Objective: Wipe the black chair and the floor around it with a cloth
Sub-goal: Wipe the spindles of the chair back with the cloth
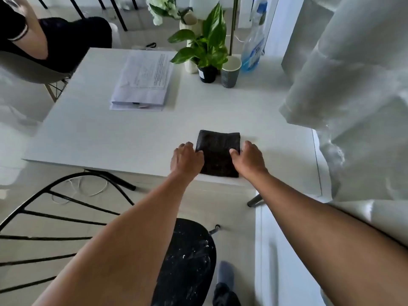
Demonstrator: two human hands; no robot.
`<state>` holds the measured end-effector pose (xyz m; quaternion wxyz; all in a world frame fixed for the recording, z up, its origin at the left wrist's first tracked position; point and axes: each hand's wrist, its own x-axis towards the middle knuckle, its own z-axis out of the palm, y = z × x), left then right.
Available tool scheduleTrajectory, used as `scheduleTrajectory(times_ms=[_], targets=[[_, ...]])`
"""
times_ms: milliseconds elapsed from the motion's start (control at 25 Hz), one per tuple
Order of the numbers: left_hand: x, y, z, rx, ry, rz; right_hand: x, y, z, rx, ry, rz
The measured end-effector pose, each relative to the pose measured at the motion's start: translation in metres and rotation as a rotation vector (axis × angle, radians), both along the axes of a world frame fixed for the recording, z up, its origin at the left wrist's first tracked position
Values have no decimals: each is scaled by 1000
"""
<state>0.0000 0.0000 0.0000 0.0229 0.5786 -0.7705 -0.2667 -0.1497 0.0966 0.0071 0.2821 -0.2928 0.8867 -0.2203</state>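
A dark folded cloth [218, 151] lies flat at the near edge of the white table [110, 138]. My left hand [186, 160] rests on the cloth's left edge, and my right hand [248, 157] on its right edge, fingers curled over the sides. Below me stands the black chair [187, 261]; its round seat carries white specks and smears, and its curved wire back [55, 217] spreads to the left. My forearms hide part of the seat. The pale floor [209, 206] shows between chair and table.
On the table stand a stack of papers [143, 80], a potted plant [205, 51], a paper cup [230, 71] and a blue spray bottle [254, 47]. A person in black sits on a grey chair [28, 69] at far left. White curtains [353, 96] hang at right.
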Motion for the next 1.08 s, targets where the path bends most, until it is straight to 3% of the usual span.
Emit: scheduleTrajectory(times_ms=[120, 360, 680, 880, 1080], targets=[[-21, -12, -7, -23, 7, 51, -10, -14, -5, 4, -112, -141], [-18, -13, -5, 240, 42, 177, -4, -11, 4, -24, -253, -178], [49, 48, 36, 592, 583, 401, 38, 41, 43, -366, -590, -328], [126, 101, 70, 730, 756, 384, 98, 83, 58, -371, -818, -287], [209, 138, 79, 875, 1010, 457, 170, 113, 78, -500, -851, -247]])
